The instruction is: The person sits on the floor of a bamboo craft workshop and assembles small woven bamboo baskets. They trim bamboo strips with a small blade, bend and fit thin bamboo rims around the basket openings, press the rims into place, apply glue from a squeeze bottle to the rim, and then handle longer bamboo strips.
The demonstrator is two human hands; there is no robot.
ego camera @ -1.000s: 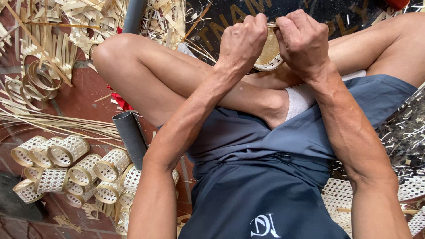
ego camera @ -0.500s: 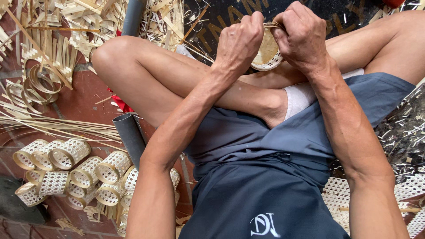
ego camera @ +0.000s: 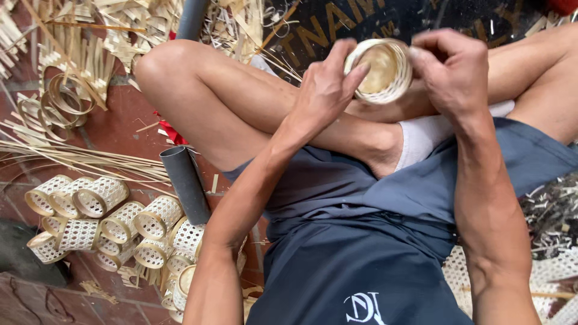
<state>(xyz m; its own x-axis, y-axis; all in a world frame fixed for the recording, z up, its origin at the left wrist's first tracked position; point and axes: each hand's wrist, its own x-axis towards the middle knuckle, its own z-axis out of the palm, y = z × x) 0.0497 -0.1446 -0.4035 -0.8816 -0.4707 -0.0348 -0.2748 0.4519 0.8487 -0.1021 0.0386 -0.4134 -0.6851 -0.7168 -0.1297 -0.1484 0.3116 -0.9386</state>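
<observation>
Far left of the floor (ego camera: 114, 126), red-brown tile: loose flat bamboo strips (ego camera: 72, 153), pale and splintery, with coiled bamboo hoops (ego camera: 57, 99) near the upper edge. Below them, a heap of small woven cylinders (ego camera: 108, 222), open lattice weave, cream-coloured, lying on their sides and touching one another. Just beside the heap, a dark grey tube (ego camera: 183, 183), smooth, tilted. Centre: crossed bare legs, dark blue shorts. Left hand (ego camera: 325, 90) raised above the knee, thumb and fingers curled against the left rim of a small round woven basket (ego camera: 380, 71), tight pale weave, golden smooth inside, opening facing the camera. Right hand (ego camera: 451, 75) cups its right side, fingers bent, pinching the rim. Basket held off the floor, between both hands.
</observation>
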